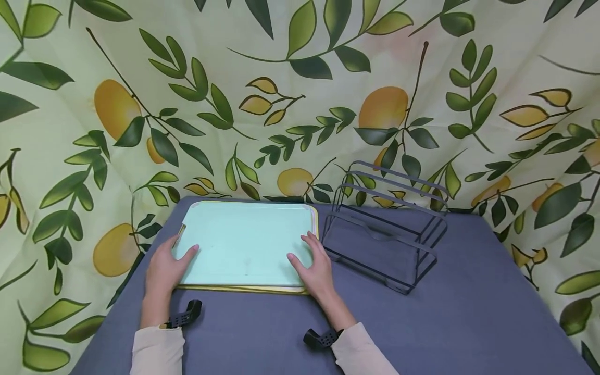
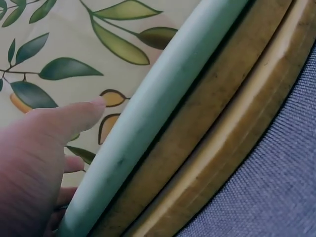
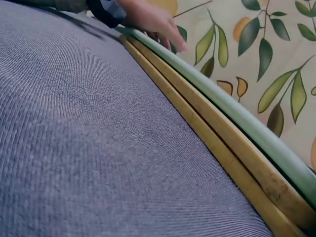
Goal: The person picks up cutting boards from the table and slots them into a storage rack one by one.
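Both grips are spread at opposite ends of a mint board, stacked on two yellowish boards left of the black wire rack: right hand nearer the rack, left hand farther.

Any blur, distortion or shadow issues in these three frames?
Head: fairly even light, no strong glare on the mint board; left wrist: board edges bow, left hand soft and dim; right wrist: tablecloth weave smears in patches, shadow streak upper left.
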`<state>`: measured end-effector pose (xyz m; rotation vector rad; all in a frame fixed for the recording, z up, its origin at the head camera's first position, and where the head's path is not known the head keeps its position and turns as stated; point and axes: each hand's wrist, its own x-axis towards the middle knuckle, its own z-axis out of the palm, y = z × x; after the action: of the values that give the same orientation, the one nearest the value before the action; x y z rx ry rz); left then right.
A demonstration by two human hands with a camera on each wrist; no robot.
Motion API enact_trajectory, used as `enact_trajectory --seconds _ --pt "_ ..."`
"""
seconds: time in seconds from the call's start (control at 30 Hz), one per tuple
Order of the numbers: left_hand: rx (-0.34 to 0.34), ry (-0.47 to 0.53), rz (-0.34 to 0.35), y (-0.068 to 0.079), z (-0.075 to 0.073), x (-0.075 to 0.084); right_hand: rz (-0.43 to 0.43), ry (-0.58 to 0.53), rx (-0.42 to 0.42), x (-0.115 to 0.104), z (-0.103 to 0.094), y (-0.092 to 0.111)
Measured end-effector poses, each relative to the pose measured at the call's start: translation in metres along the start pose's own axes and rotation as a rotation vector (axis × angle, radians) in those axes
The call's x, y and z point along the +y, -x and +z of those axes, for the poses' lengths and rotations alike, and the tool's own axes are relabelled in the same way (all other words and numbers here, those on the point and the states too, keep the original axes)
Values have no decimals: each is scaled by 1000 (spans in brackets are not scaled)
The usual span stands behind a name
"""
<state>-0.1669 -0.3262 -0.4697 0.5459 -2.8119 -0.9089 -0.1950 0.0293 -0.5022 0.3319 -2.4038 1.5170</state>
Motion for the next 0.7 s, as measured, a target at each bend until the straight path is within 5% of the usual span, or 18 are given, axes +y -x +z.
enact_trajectory --seconds 0.33,0.7 --pt "21 -2 -77 0 4 -3 78 71 16 1 3 1" --pt "37 -75 -111 -4 8 0 41 85 20 4 2 -1"
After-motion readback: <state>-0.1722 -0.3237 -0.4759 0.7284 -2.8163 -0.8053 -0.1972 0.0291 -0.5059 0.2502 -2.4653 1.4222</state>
